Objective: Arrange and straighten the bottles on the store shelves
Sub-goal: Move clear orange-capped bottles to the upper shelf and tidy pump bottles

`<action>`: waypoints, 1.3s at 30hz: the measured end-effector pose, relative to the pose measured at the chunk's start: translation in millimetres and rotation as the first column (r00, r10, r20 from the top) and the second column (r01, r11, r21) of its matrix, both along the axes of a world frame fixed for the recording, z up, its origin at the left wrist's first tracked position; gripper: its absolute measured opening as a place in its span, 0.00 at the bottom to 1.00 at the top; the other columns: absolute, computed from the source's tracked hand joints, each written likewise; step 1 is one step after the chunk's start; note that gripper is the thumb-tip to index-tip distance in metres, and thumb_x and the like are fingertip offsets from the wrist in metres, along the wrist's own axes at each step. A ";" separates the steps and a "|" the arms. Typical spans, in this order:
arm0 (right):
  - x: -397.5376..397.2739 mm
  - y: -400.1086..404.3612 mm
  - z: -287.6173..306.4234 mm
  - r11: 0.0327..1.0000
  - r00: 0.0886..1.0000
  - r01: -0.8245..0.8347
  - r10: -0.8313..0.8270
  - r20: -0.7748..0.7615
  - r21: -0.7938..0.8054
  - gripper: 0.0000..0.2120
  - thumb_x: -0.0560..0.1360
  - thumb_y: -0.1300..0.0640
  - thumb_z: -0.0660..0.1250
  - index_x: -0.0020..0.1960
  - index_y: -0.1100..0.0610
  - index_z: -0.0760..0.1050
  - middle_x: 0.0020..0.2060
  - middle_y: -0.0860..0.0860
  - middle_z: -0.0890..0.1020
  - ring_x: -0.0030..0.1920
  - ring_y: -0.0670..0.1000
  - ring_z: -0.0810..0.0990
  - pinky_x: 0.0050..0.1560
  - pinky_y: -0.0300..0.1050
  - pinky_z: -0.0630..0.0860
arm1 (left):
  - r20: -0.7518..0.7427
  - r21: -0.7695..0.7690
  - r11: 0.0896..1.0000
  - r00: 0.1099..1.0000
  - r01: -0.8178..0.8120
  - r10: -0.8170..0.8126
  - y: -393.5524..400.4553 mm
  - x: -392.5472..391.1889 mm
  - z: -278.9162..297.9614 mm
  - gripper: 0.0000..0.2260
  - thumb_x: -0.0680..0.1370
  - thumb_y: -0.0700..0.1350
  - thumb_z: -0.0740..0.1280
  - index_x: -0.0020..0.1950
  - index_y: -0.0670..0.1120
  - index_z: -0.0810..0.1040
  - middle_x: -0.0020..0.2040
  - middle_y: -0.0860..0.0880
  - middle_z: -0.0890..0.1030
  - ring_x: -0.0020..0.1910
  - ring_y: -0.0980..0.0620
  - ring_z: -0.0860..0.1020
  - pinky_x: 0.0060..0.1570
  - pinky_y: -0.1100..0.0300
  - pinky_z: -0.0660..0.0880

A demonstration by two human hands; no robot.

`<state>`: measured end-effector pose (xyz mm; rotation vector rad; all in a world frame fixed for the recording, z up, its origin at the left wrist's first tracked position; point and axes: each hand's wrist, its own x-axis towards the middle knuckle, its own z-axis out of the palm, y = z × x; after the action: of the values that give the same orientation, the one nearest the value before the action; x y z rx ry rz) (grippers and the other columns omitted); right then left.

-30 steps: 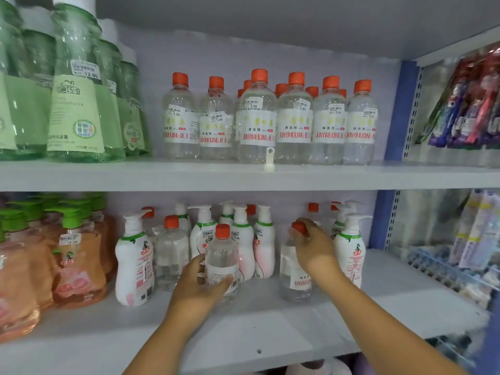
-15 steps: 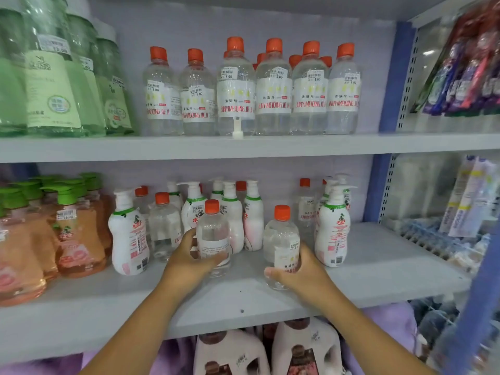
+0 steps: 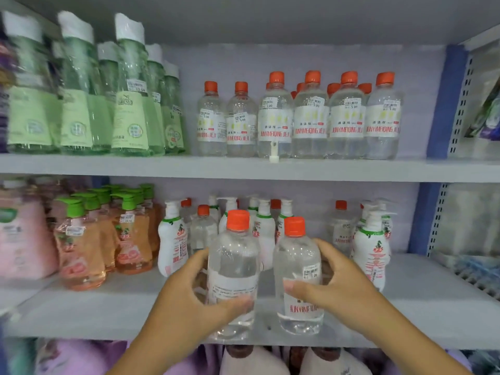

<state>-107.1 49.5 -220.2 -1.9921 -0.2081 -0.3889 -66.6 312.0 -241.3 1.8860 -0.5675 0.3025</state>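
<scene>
The left hand (image 3: 189, 299) wraps a clear bottle (image 3: 234, 269) with an orange cap, thumb across the near side of its label and fingers curled round the far side. The right hand (image 3: 341, 285) grips a second clear bottle (image 3: 297, 272) the same way, thumb on its label, fingers behind. The two bottles stand upright, side by side with a narrow gap between them, at the near edge of the middle shelf (image 3: 108, 309); whether their bases rest on it or hang just above cannot be told.

Bare shelf lies to the left of the left forearm and, wider, to the right of the right one, out to the blue upright (image 3: 422, 220). Behind the hands stand white pump bottles (image 3: 173, 236) and more orange-capped bottles; far left are orange pump bottles (image 3: 132, 239) with green heads.

On the upper shelf (image 3: 270, 169) a row of clear orange-capped bottles (image 3: 311, 117) stands near its front edge, with tall green bottles (image 3: 130, 98) to the left.
</scene>
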 end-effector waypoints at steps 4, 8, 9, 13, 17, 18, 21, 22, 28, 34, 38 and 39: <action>-41.2 25.3 65.1 0.991 0.982 -0.128 0.133 0.135 -0.047 0.36 0.57 0.37 0.83 0.61 0.26 0.73 0.54 0.36 0.85 0.53 0.40 0.85 0.48 0.38 0.83 | 0.241 -0.024 0.998 0.969 -0.052 0.056 27.2 -22.6 66.9 0.46 0.59 0.66 0.83 0.73 0.48 0.78 0.44 0.53 0.86 0.29 0.61 0.82 0.34 0.69 0.77; -50.0 38.0 153.2 0.996 0.922 -0.087 0.090 0.377 -0.025 0.31 0.54 0.29 0.79 0.56 0.29 0.78 0.48 0.37 0.87 0.45 0.40 0.87 0.37 0.27 0.78 | 0.405 -0.124 0.988 0.904 -0.096 0.138 41.8 -41.1 143.5 0.37 0.53 0.77 0.77 0.60 0.68 0.80 0.49 0.59 0.88 0.42 0.58 0.87 0.39 0.57 0.84; -44.9 39.6 174.4 0.997 0.893 -0.071 0.064 0.445 0.000 0.29 0.56 0.31 0.78 0.56 0.32 0.78 0.48 0.38 0.87 0.46 0.40 0.87 0.37 0.30 0.80 | 0.393 -0.143 0.984 0.907 -0.102 0.151 48.4 -39.0 155.2 0.35 0.54 0.78 0.75 0.58 0.69 0.79 0.49 0.62 0.87 0.43 0.60 0.87 0.40 0.57 0.84; 3.4 47.7 240.9 0.998 0.845 0.044 -0.055 0.532 0.034 0.27 0.60 0.33 0.78 0.55 0.40 0.76 0.47 0.40 0.87 0.45 0.40 0.87 0.44 0.43 0.82 | 0.383 -0.163 0.953 0.874 -0.255 0.299 45.7 7.8 219.7 0.26 0.62 0.73 0.75 0.55 0.63 0.81 0.46 0.70 0.84 0.42 0.70 0.82 0.40 0.67 0.75; 55.0 64.6 263.1 0.986 0.881 0.166 -0.137 0.453 -0.026 0.30 0.63 0.34 0.79 0.58 0.44 0.73 0.48 0.41 0.84 0.44 0.41 0.85 0.37 0.38 0.80 | 0.213 -0.132 0.954 0.932 -0.271 0.294 32.9 63.6 231.8 0.19 0.67 0.62 0.80 0.52 0.57 0.81 0.43 0.60 0.85 0.41 0.62 0.83 0.36 0.64 0.74; 66.0 69.7 262.5 0.979 0.893 0.197 -0.158 0.422 -0.051 0.32 0.63 0.34 0.79 0.59 0.46 0.72 0.49 0.42 0.83 0.46 0.43 0.85 0.41 0.42 0.81 | 0.203 -0.112 0.952 0.932 -0.283 0.301 29.8 74.0 230.4 0.18 0.68 0.61 0.81 0.51 0.56 0.81 0.43 0.59 0.85 0.41 0.61 0.83 0.35 0.64 0.73; 93.2 83.4 255.0 0.945 0.907 0.291 -0.222 0.359 -0.151 0.34 0.63 0.34 0.79 0.60 0.49 0.70 0.52 0.45 0.81 0.50 0.47 0.83 0.52 0.52 0.82 | 0.169 -0.045 0.955 0.940 -0.293 0.296 25.9 97.2 225.0 0.17 0.68 0.61 0.81 0.49 0.57 0.81 0.42 0.59 0.85 0.39 0.63 0.82 0.34 0.64 0.73; 100.6 87.2 250.6 0.936 0.907 0.309 -0.236 0.349 -0.170 0.33 0.63 0.34 0.79 0.59 0.49 0.70 0.51 0.45 0.81 0.49 0.47 0.82 0.51 0.52 0.82 | 0.163 -0.026 0.957 0.943 -0.288 0.289 25.9 103.9 223.6 0.18 0.68 0.61 0.81 0.51 0.56 0.81 0.43 0.59 0.85 0.39 0.62 0.82 0.35 0.63 0.74; 127.9 102.8 234.7 0.849 0.871 0.446 -0.340 0.354 -0.284 0.38 0.63 0.31 0.77 0.64 0.52 0.72 0.55 0.46 0.80 0.52 0.49 0.81 0.51 0.51 0.82 | 0.124 0.099 0.960 0.960 -0.263 0.250 23.4 124.2 232.9 0.17 0.69 0.60 0.80 0.49 0.55 0.80 0.43 0.55 0.86 0.41 0.56 0.84 0.36 0.60 0.76; 140.6 108.1 255.0 0.460 0.719 0.692 -0.378 0.583 -0.556 0.51 0.62 0.25 0.74 0.72 0.58 0.67 0.65 0.54 0.74 0.66 0.57 0.72 0.62 0.52 0.74 | 0.080 0.286 0.927 0.970 -0.243 0.230 16.4 138.6 252.3 0.23 0.68 0.60 0.81 0.52 0.51 0.76 0.51 0.50 0.83 0.48 0.51 0.81 0.48 0.54 0.80; 154.9 99.1 264.4 0.291 0.716 0.696 -0.335 0.612 -0.656 0.62 0.62 0.21 0.69 0.81 0.58 0.53 0.67 0.57 0.75 0.69 0.59 0.70 0.66 0.55 0.70 | 0.058 0.279 0.936 0.976 -0.217 0.209 12.6 151.0 243.0 0.34 0.69 0.63 0.79 0.65 0.48 0.68 0.56 0.50 0.81 0.52 0.51 0.80 0.52 0.54 0.79; 158.3 96.4 264.8 0.258 0.717 0.694 -0.322 0.618 -0.672 0.63 0.63 0.20 0.67 0.82 0.58 0.50 0.69 0.57 0.74 0.70 0.60 0.69 0.68 0.56 0.68 | 0.049 0.275 0.941 0.981 -0.195 0.189 12.6 152.7 239.4 0.33 0.70 0.64 0.78 0.65 0.50 0.66 0.55 0.52 0.80 0.51 0.53 0.80 0.46 0.58 0.77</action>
<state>51.2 145.9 44.6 -3.0374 0.0954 -1.3495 86.0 324.6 -1.9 2.2204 -0.4587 0.3871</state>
